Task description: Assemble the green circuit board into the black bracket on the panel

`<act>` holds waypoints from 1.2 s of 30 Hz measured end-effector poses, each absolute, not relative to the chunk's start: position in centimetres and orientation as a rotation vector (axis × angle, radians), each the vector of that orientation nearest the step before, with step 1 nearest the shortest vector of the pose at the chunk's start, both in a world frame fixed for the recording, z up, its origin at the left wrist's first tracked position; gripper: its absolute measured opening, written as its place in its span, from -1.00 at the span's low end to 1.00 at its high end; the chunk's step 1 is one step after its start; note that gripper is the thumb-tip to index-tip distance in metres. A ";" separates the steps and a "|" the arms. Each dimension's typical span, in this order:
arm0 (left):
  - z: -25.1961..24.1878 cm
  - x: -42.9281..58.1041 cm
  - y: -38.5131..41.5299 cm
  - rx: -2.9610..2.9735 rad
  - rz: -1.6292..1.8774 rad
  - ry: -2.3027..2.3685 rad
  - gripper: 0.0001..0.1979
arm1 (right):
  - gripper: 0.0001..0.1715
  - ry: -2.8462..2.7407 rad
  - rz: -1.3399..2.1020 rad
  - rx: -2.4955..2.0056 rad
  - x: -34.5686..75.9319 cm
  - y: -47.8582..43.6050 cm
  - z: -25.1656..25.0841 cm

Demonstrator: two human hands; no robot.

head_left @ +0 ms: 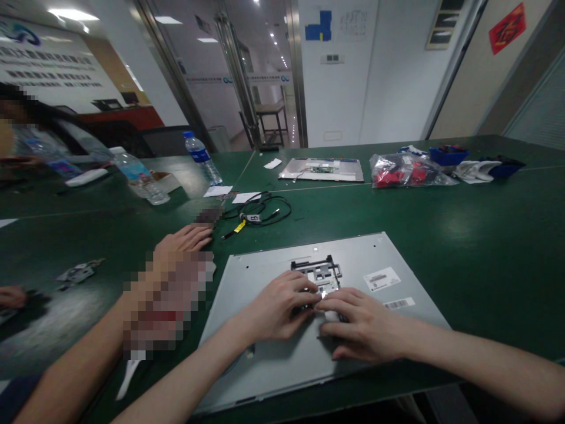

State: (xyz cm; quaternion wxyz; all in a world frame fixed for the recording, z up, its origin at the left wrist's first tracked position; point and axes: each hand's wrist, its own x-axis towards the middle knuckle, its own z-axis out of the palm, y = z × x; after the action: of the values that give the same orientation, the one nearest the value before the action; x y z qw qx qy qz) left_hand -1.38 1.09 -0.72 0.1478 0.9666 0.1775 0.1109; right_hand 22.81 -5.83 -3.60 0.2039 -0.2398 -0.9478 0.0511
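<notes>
A large flat grey metal panel (273, 365), apparently the back of a display, lies in front of me. Near its middle is a metal bracket (318, 272) with cut-outs and a black bar along its far edge. My left hand (280, 303) has its fingers curled on the bracket's near left part. My right hand (364, 323) meets it from the right, fingertips bent onto the same near edge. Their fingertips almost touch, and what lies beneath them is mostly hidden. Two white labels, one a barcode label (382, 279), sit to the right of the bracket.
A co-worker's hand (183, 241) rests left of the panel, beside a blurred-out area. Beyond lie a coiled black cable (265, 221), a thin panel with a green board (326, 169), water bottles (203, 158) and a plastic bag of red items (404, 172). Small metal parts (79, 273) lie far left.
</notes>
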 end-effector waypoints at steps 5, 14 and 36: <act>-1.0 -1.6 1.1 2.779 0.326 0.521 -0.72 | -0.54 -2.563 0.101 -0.726 22.8 -5.6 -4.1; -0.9 -1.4 1.0 2.770 0.393 0.500 -0.74 | -0.53 -2.568 0.125 -0.799 22.6 -5.4 -4.1; -0.7 -1.4 1.1 2.778 0.344 0.515 -0.75 | -0.58 -2.667 0.212 -0.698 22.8 -5.7 -3.7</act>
State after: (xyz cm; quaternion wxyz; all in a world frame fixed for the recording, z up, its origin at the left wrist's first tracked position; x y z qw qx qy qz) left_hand -1.40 1.12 -0.71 0.1474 0.9654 0.1789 0.1196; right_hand 22.83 -5.65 -3.69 0.1873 -0.2481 -0.9475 0.0752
